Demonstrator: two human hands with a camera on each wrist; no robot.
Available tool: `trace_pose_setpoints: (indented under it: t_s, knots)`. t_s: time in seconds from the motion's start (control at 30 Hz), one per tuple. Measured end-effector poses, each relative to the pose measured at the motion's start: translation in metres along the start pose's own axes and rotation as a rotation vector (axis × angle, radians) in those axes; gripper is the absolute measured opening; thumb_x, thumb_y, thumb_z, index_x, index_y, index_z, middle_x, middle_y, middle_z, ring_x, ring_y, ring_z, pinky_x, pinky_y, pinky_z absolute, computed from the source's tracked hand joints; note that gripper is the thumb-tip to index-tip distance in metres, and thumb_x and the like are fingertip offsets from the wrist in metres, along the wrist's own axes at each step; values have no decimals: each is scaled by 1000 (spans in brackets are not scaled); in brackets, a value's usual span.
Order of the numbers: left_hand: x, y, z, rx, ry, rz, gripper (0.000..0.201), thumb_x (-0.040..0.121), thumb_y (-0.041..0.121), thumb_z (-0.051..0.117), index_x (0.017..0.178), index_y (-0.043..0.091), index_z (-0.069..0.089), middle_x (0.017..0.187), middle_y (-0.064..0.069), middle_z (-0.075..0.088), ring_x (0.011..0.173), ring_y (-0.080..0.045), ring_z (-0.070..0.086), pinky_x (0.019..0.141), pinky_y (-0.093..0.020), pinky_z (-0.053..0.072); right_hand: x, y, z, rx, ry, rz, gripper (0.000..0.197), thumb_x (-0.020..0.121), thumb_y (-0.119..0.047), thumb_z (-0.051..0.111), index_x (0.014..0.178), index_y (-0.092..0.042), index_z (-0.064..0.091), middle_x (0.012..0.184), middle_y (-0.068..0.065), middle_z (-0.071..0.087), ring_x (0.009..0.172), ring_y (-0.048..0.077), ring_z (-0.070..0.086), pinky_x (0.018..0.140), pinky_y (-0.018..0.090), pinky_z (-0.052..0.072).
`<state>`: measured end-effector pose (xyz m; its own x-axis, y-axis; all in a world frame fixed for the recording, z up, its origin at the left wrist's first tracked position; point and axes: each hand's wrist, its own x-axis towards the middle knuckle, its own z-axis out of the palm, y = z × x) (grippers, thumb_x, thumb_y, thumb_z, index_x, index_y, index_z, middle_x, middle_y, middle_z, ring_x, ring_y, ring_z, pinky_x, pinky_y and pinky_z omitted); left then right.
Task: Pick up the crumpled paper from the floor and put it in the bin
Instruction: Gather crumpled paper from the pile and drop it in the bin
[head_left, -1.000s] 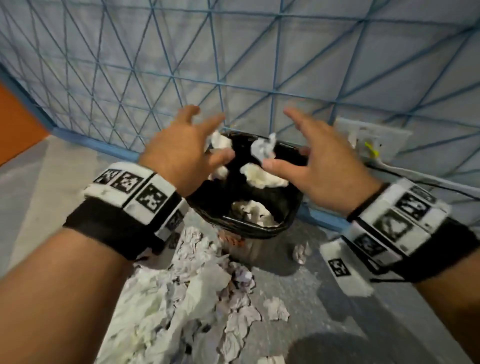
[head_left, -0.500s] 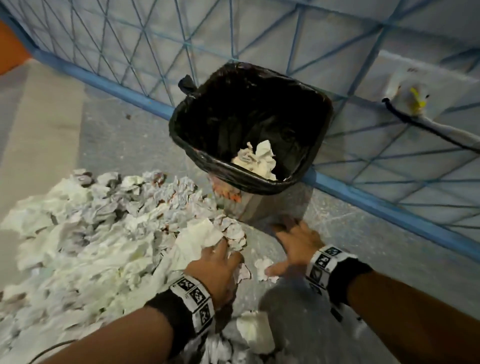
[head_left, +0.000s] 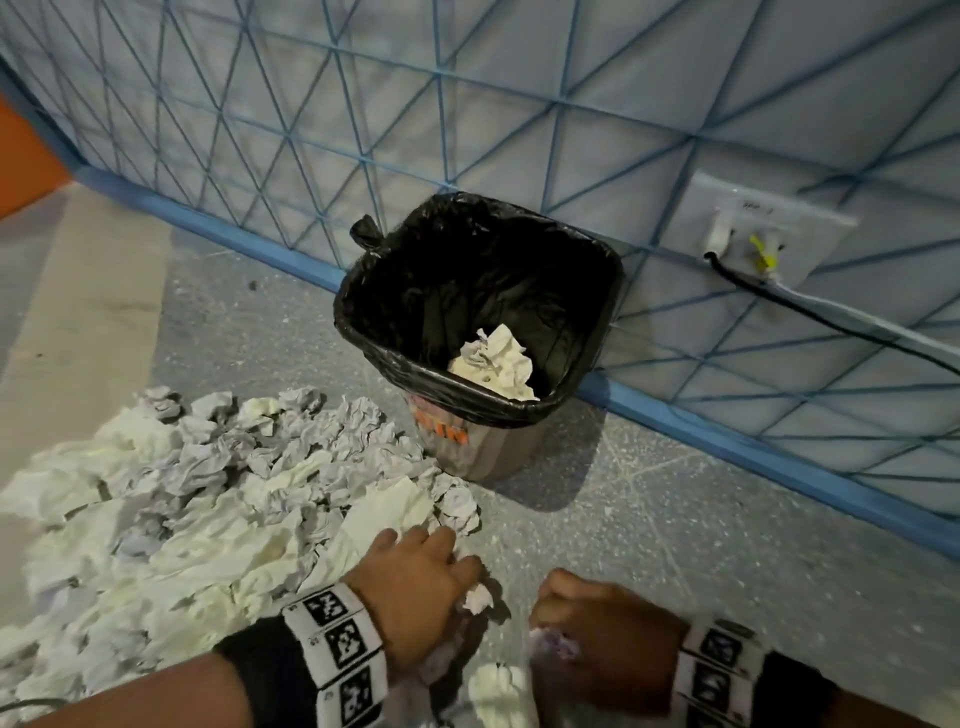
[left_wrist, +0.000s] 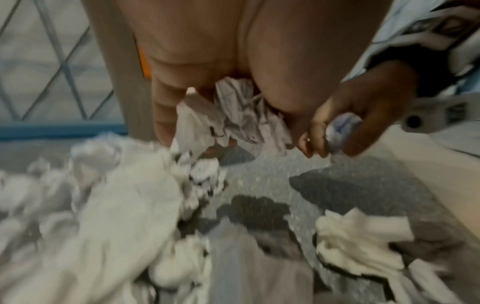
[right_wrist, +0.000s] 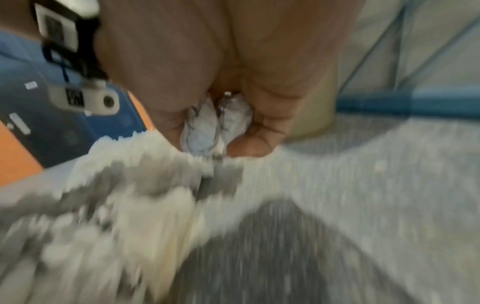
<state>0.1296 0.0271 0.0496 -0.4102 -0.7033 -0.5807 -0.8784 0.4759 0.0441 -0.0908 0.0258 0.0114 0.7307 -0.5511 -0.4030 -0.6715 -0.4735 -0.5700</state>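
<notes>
A bin (head_left: 478, 441) lined with a black bag stands against the wall, with crumpled paper (head_left: 496, 361) inside. A big pile of crumpled paper (head_left: 208, 499) covers the floor to its left. My left hand (head_left: 421, 582) is down at the pile's near edge, fingers curled round a crumpled paper ball (left_wrist: 233, 115). My right hand (head_left: 587, 623) is low on the floor to the right, gripping a small bluish paper wad (right_wrist: 210, 125), which also shows in the left wrist view (left_wrist: 340, 127). Another loose white ball (head_left: 498, 691) lies between my wrists.
The wall (head_left: 467, 104) behind the bin has a blue line pattern and a blue skirting (head_left: 727, 441). A socket plate (head_left: 763, 234) with a black cable (head_left: 831, 317) sits at the right. Speckled grey floor (head_left: 675, 519) lies right of the bin.
A second ago both hands were open over the bin, dropping paper. They came down to the floor, and each now grips a fresh crumpled piece.
</notes>
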Motion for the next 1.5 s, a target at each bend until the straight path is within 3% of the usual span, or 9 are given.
trace_pose_setpoints:
  t_s: [0.2, 0.37, 0.5, 0.67, 0.77, 0.97, 1.2, 1.33, 1.5]
  knots:
    - [-74, -29, -120, 22, 175, 208, 47, 88, 63, 32, 124, 35, 40, 114, 8, 45, 99, -14, 55, 87, -34, 49, -47, -75, -160, 14, 398, -84, 27, 83, -51, 61, 89, -24, 61, 86, -7, 59, 78, 8, 58, 69, 25, 47]
    - [-61, -65, -224, -167, 705, 136, 60, 69, 69, 41, 111, 31, 60, 99, 5, 61, 89, -14, 59, 77, -30, 48, -3, -94, -239, 34, 891, -23, 39, 72, -55, 62, 86, -19, 63, 77, 0, 66, 74, 15, 61, 68, 37, 50]
    - [-28, -88, -227, -190, 720, -121, 82, 75, 65, 61, 143, 31, 30, 142, -6, 41, 128, -27, 44, 102, -37, 39, 31, -87, -233, -34, 1013, 217, 65, 74, -54, 68, 129, -25, 49, 130, 3, 52, 118, 18, 49, 96, 26, 36]
    - [-46, -80, -152, -412, 1193, -50, 40, 86, 41, 54, 116, 15, 58, 112, -9, 58, 103, -26, 57, 87, -33, 44, -12, -85, -134, -43, 1127, 70, 35, 84, -34, 61, 113, -14, 57, 105, -3, 51, 100, 13, 52, 85, 25, 41]
    - [-46, -59, -79, -320, 896, 87, 32, 83, 38, 50, 102, 16, 62, 100, -8, 61, 94, -30, 60, 79, -35, 48, -38, -65, -48, -77, 662, 126, 42, 83, -49, 53, 115, -22, 55, 110, -5, 53, 100, 11, 54, 89, 26, 44]
    - [-35, -11, 52, -225, -108, -61, 80, 76, 54, 61, 141, 29, 23, 141, -6, 32, 125, -34, 39, 97, -48, 45, -53, -38, 82, 46, 67, 333, 95, 60, -77, 60, 139, -41, 21, 137, -11, 32, 122, 18, 49, 102, 32, 42]
    - [-22, 15, 104, -196, -102, -118, 64, 86, 35, 56, 139, 30, 20, 146, -15, 16, 116, -43, 44, 88, -50, 47, -13, -39, 118, -37, -32, 302, 91, 66, -68, 52, 143, -46, 8, 154, 4, 5, 135, 30, 30, 112, 38, 31]
    - [-16, 14, 106, -117, -134, -30, 48, 91, 24, 52, 135, 21, 33, 135, -16, 32, 117, -39, 44, 85, -49, 47, -5, -35, 127, -96, -103, 194, 64, 78, -61, 43, 136, -33, 37, 146, 5, 29, 137, 25, 27, 115, 34, 25]
    - [-10, 1, 97, -222, -161, -1, 35, 91, 20, 48, 126, 18, 48, 126, -15, 44, 111, -36, 54, 89, -43, 49, -9, -40, 110, -47, -40, 248, 44, 85, -46, 55, 123, -23, 54, 128, 2, 48, 116, 16, 46, 88, 21, 35]
